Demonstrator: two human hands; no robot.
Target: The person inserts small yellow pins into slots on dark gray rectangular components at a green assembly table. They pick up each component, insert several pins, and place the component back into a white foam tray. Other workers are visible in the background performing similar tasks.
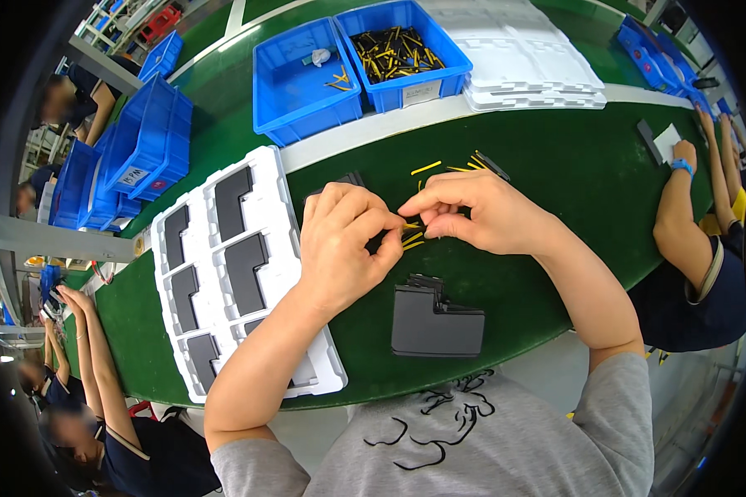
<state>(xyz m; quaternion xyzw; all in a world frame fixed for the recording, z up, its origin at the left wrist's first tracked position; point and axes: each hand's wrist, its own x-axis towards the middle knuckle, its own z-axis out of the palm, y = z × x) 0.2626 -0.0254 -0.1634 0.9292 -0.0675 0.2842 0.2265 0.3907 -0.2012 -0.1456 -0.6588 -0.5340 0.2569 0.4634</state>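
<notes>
My left hand (344, 240) and my right hand (485, 211) meet over the green table, fingers bent into pinches. Between their fingertips shows a small yellow-and-black strip (411, 225); what else the left fingers grip is mostly hidden. Dark edges peek out behind and under the left hand. Close to my body lies a stack of L-shaped black pieces (437, 323). Beyond the right hand are loose yellow strips (427, 167) and a narrow dark piece (496, 166). Left of my left forearm, a white molded tray (286, 219) holds several black L-shaped pieces (244, 273).
Two blue bins stand at the back: one bin (298, 95) has few strips, the other (456, 70) many black-and-yellow strips. White trays (530, 66) are stacked beside them. More blue bins (153, 137) stand at the left. Co-workers sit on both sides; one arm (680, 199) reaches in right.
</notes>
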